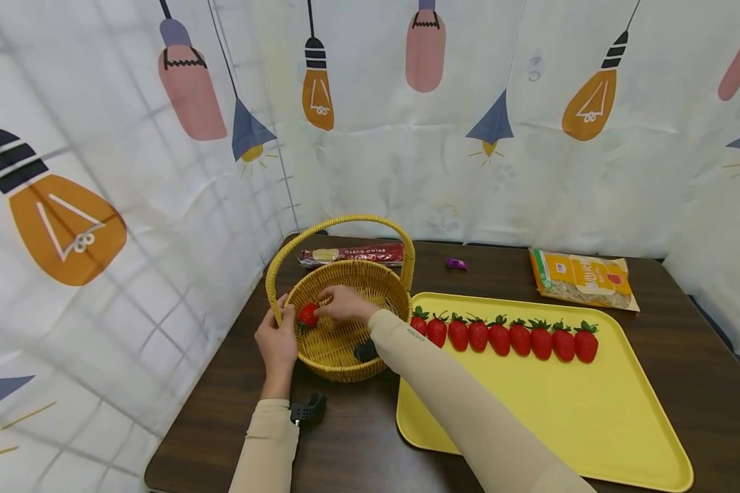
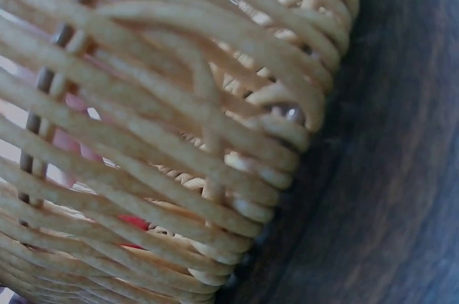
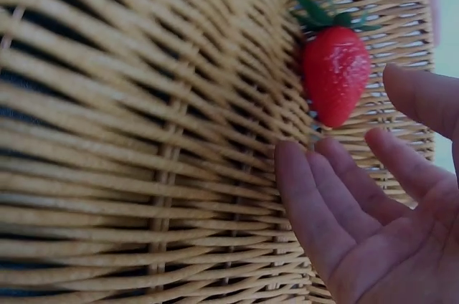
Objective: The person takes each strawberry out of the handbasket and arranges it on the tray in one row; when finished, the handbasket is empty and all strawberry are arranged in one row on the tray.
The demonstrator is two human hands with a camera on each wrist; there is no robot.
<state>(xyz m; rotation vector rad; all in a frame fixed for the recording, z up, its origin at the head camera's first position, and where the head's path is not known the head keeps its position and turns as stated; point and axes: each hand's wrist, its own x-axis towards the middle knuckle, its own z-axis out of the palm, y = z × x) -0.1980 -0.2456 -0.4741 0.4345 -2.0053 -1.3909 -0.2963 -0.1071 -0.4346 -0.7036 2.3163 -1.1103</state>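
A yellow wicker basket (image 1: 333, 370) with a tall arched handle stands on the left part of the table. At its left rim, by the foot of the handle, my left hand (image 1: 277, 346) grips the side; the left wrist view shows only the woven wall (image 2: 179, 117) up close. One red strawberry (image 3: 337, 74) with green leaves lies inside against the basket's left wall. My right hand (image 1: 344, 303) reaches into the basket beside it. In the right wrist view, its fingers (image 3: 323, 211) are spread and loosely bent, just short of the strawberry, holding nothing.
Right of the basket lies a yellow tray (image 1: 530, 418), with several strawberries (image 1: 499, 339) in a row along its far side. Behind are a red packet (image 1: 370, 254), a small purple wrapped piece (image 1: 456, 263) and a yellow bag (image 1: 582, 279). A printed curtain (image 1: 370, 171) hangs beyond the table.
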